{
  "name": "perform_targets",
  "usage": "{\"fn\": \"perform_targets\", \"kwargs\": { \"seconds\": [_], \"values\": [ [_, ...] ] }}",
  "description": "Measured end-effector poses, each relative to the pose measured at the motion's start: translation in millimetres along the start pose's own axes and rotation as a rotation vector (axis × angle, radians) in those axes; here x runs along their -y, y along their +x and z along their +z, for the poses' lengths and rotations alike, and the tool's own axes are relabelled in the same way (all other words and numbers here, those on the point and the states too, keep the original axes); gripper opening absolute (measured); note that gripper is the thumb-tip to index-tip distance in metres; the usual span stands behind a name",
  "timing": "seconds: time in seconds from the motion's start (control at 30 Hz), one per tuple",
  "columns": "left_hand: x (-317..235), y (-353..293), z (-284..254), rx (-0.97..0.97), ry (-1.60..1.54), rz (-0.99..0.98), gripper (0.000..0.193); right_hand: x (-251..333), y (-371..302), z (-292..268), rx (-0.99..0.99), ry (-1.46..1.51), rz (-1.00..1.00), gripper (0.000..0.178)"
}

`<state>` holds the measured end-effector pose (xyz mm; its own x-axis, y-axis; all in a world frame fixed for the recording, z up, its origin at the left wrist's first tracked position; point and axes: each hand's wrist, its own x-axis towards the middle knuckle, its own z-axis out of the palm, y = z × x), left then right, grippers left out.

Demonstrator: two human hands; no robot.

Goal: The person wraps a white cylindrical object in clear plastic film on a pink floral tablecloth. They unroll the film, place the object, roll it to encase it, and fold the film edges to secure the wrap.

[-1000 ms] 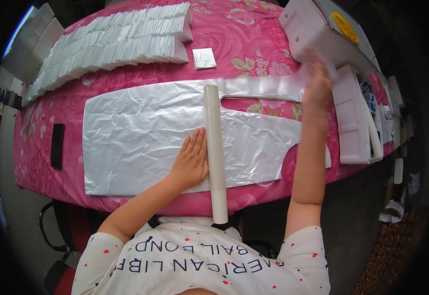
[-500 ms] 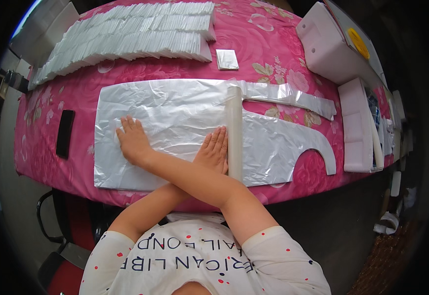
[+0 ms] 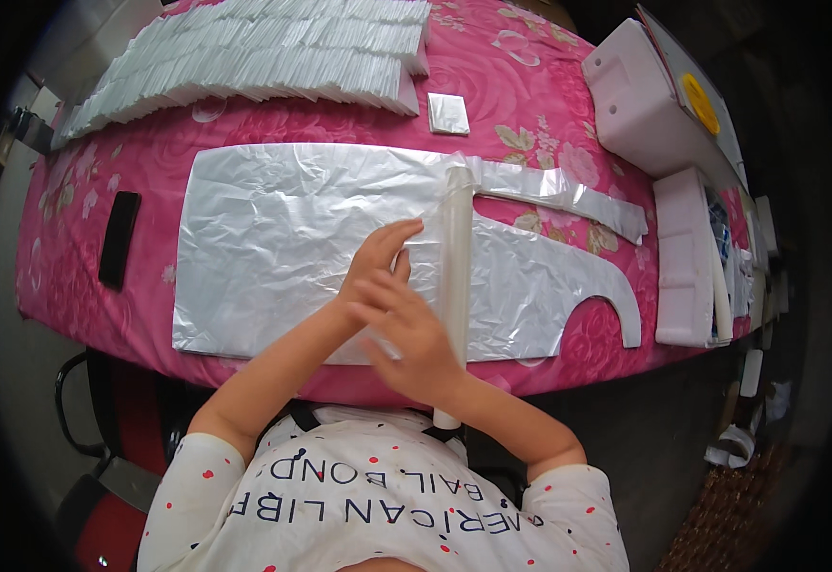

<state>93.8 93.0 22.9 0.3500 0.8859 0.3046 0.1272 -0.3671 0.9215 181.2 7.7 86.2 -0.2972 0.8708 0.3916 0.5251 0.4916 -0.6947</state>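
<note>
A silvery-white plastic apron (image 3: 292, 248) lies spread flat on the table, its curved cutouts and straps toward the right. Across it, near to far, rests a pale translucent tube (image 3: 456, 257), whose lower end sticks out past the table's near edge. My left hand (image 3: 378, 255) is over the apron just left of the tube, fingers stretched out and holding nothing. Nearer to me, my right hand (image 3: 406, 334) hovers with spread, slightly blurred fingers, beside the tube, and partly overlaps the left hand. Whether the left fingertips touch the plastic I cannot tell.
Rows of folded white plastic packets (image 3: 263, 57) fill the far left. One small folded packet (image 3: 448, 113) lies alone behind the apron. A black phone-like object (image 3: 120, 239) lies at left. White foam boxes (image 3: 630, 91) stand right, on the pink floral tablecloth (image 3: 63, 276).
My crossed arms have uncrossed. The right hand has left the apron's left part and come back near the tube; the left hand has lifted and shifted slightly left. The tube's near end now shows.
</note>
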Motion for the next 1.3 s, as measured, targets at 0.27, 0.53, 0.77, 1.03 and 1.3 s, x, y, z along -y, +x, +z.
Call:
{"fn": "perform_targets", "kwargs": {
  "seconds": [0.27,0.53,0.77,1.03,1.3],
  "values": [
    [17.9,74.2,31.8,-0.011,-0.782,-0.743,0.047,-59.9,-71.6,-56.3,-0.040,-0.226,0.237,0.036],
    [18.8,84.8,9.4,-0.039,-0.760,-0.866,0.056,-80.9,-58.9,-70.3,0.344,-0.413,0.015,0.057],
    [10.9,13.8,-93.7,-0.186,-0.520,-0.614,0.053,-32.4,6.7,45.7,0.571,-0.179,-0.227,0.071],
    [-7.3,-131.1,-213.8,-0.517,-0.318,-0.528,0.048,-25.3,56.2,60.2,0.281,0.073,-0.327,0.041],
    [-25.5,-209.8,-196.7,-0.566,-0.118,-0.454,0.042,-33.1,115.2,131.7,0.505,-0.235,-0.545,0.054]
  ]
}}
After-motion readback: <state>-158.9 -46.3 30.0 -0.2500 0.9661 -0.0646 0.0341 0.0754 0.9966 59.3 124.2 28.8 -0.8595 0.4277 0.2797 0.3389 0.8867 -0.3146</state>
